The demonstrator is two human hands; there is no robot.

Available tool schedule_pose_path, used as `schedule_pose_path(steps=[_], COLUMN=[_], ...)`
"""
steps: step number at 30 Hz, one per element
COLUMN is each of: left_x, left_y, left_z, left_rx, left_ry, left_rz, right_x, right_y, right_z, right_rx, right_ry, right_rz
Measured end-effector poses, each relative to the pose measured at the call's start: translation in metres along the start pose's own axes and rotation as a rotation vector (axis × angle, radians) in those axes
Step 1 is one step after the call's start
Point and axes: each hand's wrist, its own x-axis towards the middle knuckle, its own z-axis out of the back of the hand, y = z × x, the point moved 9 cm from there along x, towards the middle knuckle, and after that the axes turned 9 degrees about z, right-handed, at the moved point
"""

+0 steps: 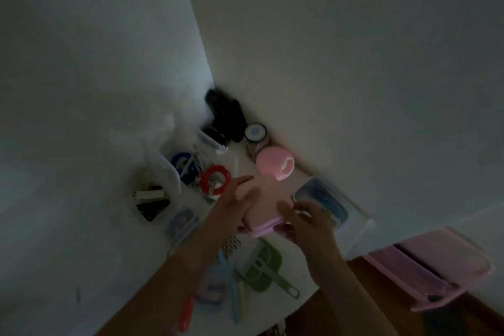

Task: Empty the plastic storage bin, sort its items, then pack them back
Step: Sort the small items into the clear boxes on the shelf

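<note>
Both hands hold a flat pink box (266,207) above the white table. My left hand (234,207) grips its left side with the fingers laid across the top. My right hand (308,224) pinches its right edge. Behind it stands a clear plastic bin (174,169) with a red cable coil (214,180) and a blue cable coil (181,163) inside. A round pink case (274,162) lies beyond the box, near the wall. The frame is dim and blurred.
A dark-lidded clear container (321,200) lies at the right. Black items (226,114) and a tape roll (255,132) sit in the corner. A green dustpan (263,267), scissors-like tools (231,286) and a red handle (185,314) lie near the front edge. A pink bin (431,264) stands lower right.
</note>
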Motion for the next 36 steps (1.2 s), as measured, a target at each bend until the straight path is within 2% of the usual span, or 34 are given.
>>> schedule_pose_path(steps=[1,5,10,13,17,24,29,32,36], left_x=[-0.011,-0.050,-0.093,-0.115,-0.138,-0.168,-0.183,-0.188,-0.197], left_y=[-0.003,-0.025,-0.055,-0.068,-0.070,-0.078,-0.082,-0.084,-0.090], left_z=[0.010,0.052,0.084,0.098,0.110,0.123,0.128,0.125,0.123], left_rx=[-0.091,-0.210,-0.280,-0.347,-0.357,-0.292,-0.293,-0.291,-0.298], left_ry=[-0.013,-0.035,-0.008,-0.003,0.027,0.090,0.106,0.143,0.155], left_rz=[0.021,-0.022,-0.068,-0.107,-0.092,-0.094,-0.111,-0.124,-0.145], right_x=[-0.005,0.000,-0.005,-0.012,-0.028,-0.051,-0.061,-0.072,-0.076], right_y=[0.010,0.057,0.098,0.119,0.120,0.132,0.147,0.147,0.151], right_z=[-0.009,-0.041,-0.112,-0.129,-0.153,-0.179,-0.189,-0.196,-0.199], right_rx=[-0.010,-0.030,-0.094,-0.103,0.040,0.084,0.070,0.077,0.120], right_ry=[0.036,0.209,0.631,0.662,0.857,0.980,1.000,1.065,1.056], right_rz=[0.013,0.143,0.260,0.375,0.261,0.195,0.248,0.191,0.226])
